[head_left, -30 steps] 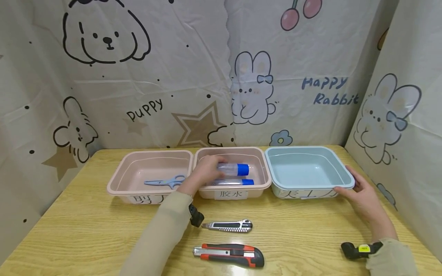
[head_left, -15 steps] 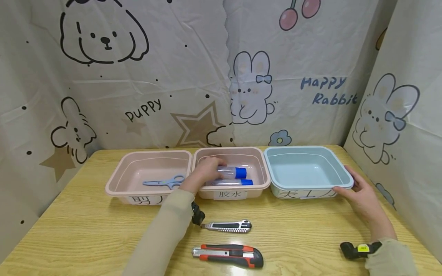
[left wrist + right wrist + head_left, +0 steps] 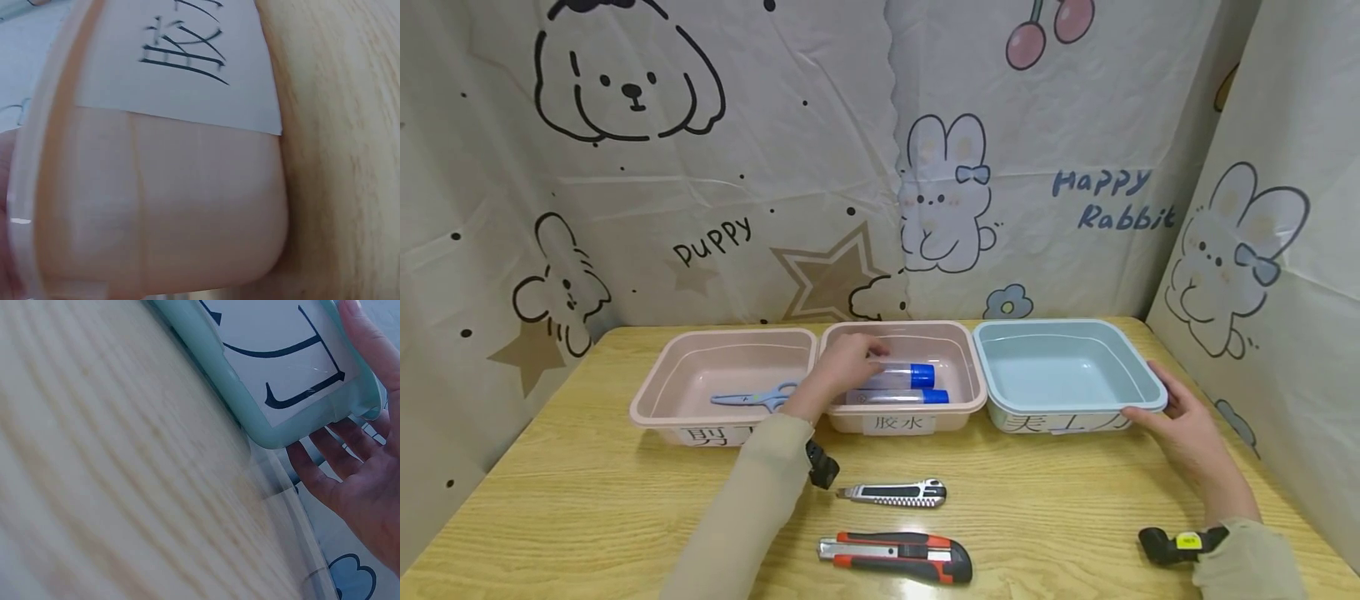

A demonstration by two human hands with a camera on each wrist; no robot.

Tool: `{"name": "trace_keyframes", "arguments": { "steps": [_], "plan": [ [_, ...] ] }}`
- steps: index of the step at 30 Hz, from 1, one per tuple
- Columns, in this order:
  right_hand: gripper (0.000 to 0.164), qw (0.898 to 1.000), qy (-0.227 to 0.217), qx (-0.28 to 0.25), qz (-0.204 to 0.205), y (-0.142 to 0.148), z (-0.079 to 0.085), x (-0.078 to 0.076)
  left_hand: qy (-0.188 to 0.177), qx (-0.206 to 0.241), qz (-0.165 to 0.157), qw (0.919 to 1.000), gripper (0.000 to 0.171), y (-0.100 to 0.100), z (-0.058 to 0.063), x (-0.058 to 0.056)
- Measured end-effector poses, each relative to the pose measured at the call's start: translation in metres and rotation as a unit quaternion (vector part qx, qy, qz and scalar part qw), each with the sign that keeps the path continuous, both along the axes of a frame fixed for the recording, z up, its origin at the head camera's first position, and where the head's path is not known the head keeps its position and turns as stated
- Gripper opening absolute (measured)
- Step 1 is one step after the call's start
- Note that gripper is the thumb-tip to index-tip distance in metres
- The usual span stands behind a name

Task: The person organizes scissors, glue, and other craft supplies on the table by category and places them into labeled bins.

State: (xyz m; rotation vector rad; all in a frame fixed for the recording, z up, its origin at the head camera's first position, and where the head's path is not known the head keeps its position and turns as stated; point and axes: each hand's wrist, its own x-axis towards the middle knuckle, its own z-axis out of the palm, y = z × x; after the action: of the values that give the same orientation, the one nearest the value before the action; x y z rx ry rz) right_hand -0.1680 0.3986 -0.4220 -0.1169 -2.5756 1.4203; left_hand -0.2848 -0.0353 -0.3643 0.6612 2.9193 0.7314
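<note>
- Left hand (image 3: 847, 367) is over the left end of the rear glue tube (image 3: 901, 376); I can't tell whether it grips.
- Tube lies inside the middle pink bin (image 3: 958, 419), near the back edge of the table (image 3: 1045, 508).
- Right hand (image 3: 1183, 429) grips the front-right corner of the blue bin (image 3: 1067, 375).

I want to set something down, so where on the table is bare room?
Free: table left of the left sleeve, in front of the left box; also between red knife and right sleeve. Crowded: middle box, with two tubes and the left hand.
</note>
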Motion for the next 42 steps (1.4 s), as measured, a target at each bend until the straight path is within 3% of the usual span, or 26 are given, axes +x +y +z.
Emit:
{"name": "trace_keyframes", "arguments": {
  "steps": [7, 15, 21, 28, 33, 38, 42],
  "plan": [
    [0.081, 1.000, -0.001, 0.004, -0.001, -0.001, 0.001, 0.000, 0.008, 0.007, -0.009, 0.9999, 0.029, -0.004, 0.015, 0.015],
    [0.080, 1.000, 0.005, -0.002, 0.005, 0.000, -0.001, 0.000, 0.083, -0.033, -0.075, 0.9932, 0.025, -0.002, 0.032, 0.042],
    [0.080, 1.000, 0.003, -0.001, 0.000, 0.001, -0.002, 0.001, 0.098, -0.036, -0.103, 0.9892, 0.024, 0.003, 0.033, 0.063],
    [0.081, 1.000, -0.006, 0.006, -0.004, 0.000, 0.000, 0.001, 0.074, 0.007, -0.126, 0.9892, 0.024, 0.000, 0.033, 0.084],
    [0.081, 1.000, -0.004, 0.002, -0.005, 0.000, 0.001, 0.002, 0.045, 0.018, -0.187, 0.9813, 0.022, -0.005, 0.032, 0.098],
    [0.080, 1.000, -0.008, -0.002, 0.000, -0.001, 0.003, 0.002, -0.006, 0.008, -0.220, 0.9755, 0.023, -0.009, 0.024, 0.110],
    [0.081, 1.000, -0.010, -0.002, -0.001, -0.002, 0.003, 0.002, -0.019, -0.018, -0.232, 0.9724, 0.025, -0.009, 0.015, 0.113]
  ]
}}
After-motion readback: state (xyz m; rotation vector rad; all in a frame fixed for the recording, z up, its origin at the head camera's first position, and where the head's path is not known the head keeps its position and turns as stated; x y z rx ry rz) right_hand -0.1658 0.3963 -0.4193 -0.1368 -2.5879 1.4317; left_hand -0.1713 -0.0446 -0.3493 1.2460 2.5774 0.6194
